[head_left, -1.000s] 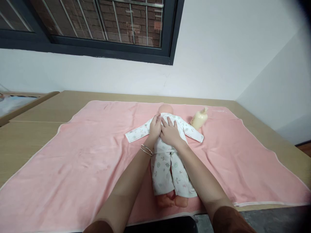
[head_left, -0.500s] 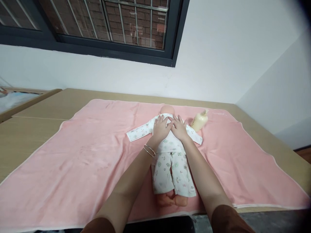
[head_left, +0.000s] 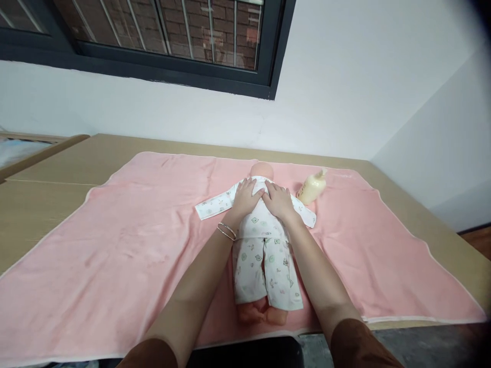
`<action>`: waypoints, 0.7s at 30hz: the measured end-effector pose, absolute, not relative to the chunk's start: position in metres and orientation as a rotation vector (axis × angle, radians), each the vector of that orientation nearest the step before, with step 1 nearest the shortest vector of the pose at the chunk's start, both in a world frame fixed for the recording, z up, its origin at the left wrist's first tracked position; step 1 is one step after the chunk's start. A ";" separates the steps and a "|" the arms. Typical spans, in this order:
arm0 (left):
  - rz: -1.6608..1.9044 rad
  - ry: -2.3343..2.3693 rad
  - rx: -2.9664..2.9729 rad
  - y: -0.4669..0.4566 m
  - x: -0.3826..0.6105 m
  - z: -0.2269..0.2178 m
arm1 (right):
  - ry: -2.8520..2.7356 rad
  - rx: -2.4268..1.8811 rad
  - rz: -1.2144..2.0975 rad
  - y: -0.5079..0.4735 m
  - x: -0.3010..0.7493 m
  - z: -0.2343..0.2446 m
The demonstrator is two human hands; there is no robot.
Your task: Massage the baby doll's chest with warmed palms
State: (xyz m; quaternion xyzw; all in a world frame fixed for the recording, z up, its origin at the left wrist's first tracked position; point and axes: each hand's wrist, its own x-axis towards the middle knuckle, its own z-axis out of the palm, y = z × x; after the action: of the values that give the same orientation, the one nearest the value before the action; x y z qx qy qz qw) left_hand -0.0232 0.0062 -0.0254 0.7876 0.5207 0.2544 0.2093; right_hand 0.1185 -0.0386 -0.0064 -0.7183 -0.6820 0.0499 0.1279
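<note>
A baby doll (head_left: 264,220) in a white printed top and trousers lies on a pink blanket (head_left: 146,240), its head toward the wall and its feet toward me. My left hand (head_left: 245,198) rests flat on the left side of the doll's upper body, fingers stretched out. On the right side lies my right hand (head_left: 279,200), also flat with its fingers apart. The two thumbs point toward each other. Beside the doll's right-hand sleeve, a pale yellow pump bottle (head_left: 312,187) leans over on the blanket.
Under the blanket is a wooden table (head_left: 53,168) that meets a white wall (head_left: 184,117). A dark-framed window (head_left: 172,61) with bars is set in the wall. At the far left stands a wooden-edged tray or crib (head_left: 42,156) with pale cloth inside.
Both hands have slid slightly apart, outward across the doll's upper body, and the thumbs are farther from crossing. The whole view has shifted a little.
</note>
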 end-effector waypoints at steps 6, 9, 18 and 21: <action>0.532 1.505 2.256 -0.007 -0.024 -0.004 | -2.064 -2.143 0.142 -0.052 0.110 0.014; 0.426 1.485 2.306 -0.019 -0.025 0.011 | -2.111 -2.159 0.133 -0.060 0.105 0.023; 0.542 1.620 2.258 -0.010 -0.016 -0.012 | -1.977 -2.048 0.174 -0.040 0.121 0.003; 0.552 1.616 2.258 -0.007 -0.016 -0.014 | -1.936 -2.075 0.162 -0.035 0.122 -0.003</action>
State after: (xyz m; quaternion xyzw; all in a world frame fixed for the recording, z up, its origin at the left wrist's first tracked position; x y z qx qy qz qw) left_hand -0.0157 -0.0074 -0.0139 0.7880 0.5640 0.1925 0.1549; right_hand 0.1224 -0.0352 -0.0028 -0.7219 -0.6734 0.0562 0.1490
